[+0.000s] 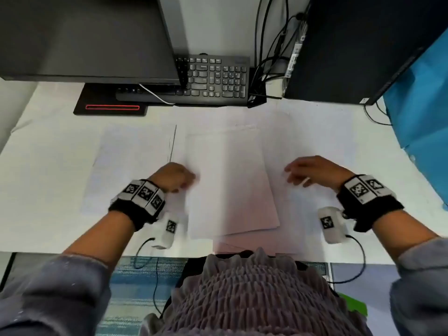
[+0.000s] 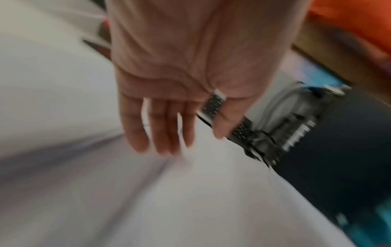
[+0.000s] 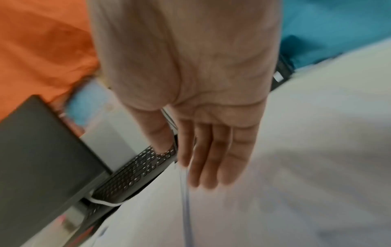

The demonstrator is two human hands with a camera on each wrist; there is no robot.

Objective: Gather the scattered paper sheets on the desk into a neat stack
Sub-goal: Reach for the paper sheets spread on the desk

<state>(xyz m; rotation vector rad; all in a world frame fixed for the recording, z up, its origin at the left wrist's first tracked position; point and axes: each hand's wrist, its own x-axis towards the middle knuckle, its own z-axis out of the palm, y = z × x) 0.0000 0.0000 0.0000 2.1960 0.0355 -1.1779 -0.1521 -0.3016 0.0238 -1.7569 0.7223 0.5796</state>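
Flanking the white paper sheets on the white desk (image 1: 48, 132), both hands hover low over the paper in the head view, and the central overlapped pile of white rectangular sheets (image 1: 230, 185) lies directly between them at mid-frame. The left hand (image 1: 173, 177) sits at the pile's left long edge, touching or just above it; motion blur prevents a firm call. In the left wrist view its fingers (image 2: 158, 130) are extended and relaxed, gripping nothing. The right hand (image 1: 312, 172) is right of centre, over a further white sheet (image 1: 303, 132) that extends toward the upper right of the frame; its fingers (image 3: 211, 153) are likewise straight and together, holding nothing. The pile's long axis runs from the top of the frame to the bottom, slightly skewed, with its lower end nearing the desk's front edge. Another loose white sheet (image 1: 131, 170) lies left of the left hand, at centre left, partly under the wrist. Judgement: the pile's long edges face the two palms, so an inward squeeze from both sides suits squaring it, and the left hand is the nearer. The outlying sheets lie outboard of each hand, so each would need drawing inward first. A black keyboard (image 1: 215, 78) and a dark monitor (image 1: 84, 37) occupy the upper part of the frame, apart from the sheets.
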